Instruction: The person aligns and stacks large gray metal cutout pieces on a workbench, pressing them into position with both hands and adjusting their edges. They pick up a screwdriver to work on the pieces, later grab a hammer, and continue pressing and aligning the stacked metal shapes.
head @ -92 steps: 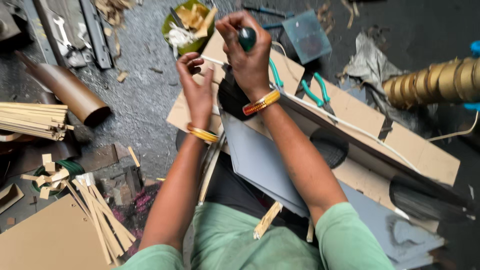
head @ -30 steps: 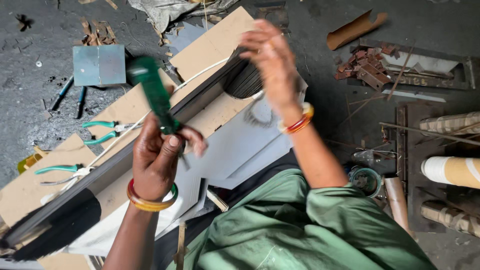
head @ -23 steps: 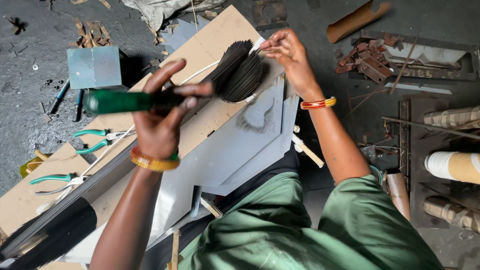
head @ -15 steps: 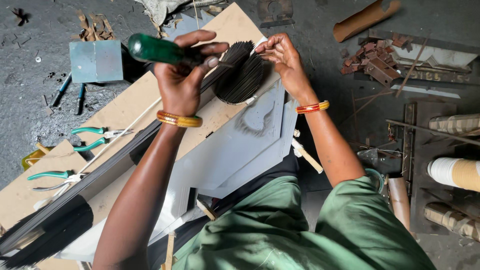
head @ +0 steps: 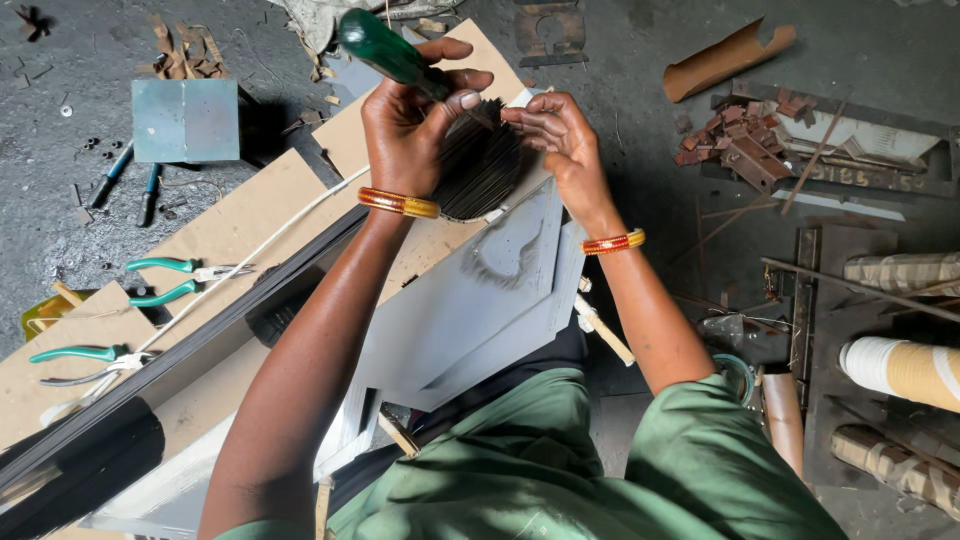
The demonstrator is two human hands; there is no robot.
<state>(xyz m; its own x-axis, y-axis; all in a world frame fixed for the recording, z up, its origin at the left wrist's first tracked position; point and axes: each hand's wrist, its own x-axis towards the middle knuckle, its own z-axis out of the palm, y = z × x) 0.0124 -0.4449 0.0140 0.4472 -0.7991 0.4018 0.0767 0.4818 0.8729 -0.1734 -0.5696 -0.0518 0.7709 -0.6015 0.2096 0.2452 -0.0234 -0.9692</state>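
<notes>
Above the slanted grey panel (head: 480, 300), my left hand (head: 410, 130) clenches a green-handled tool (head: 385, 50), its tip at a dark bristle bundle (head: 480, 165). My right hand (head: 555, 140) pinches that bundle's edge. I judge a slipping tip could jab those fingers (head: 525, 115) or scatter bristles.

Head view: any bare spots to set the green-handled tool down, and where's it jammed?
Bare floor lies above the pliers, below the blue metal box. The tan board is bare between the white cord and the left hand. Dark floor right of the right hand, below the brown curved piece, is mostly free. Crowded: rusty scraps and rolls at far right.
</notes>
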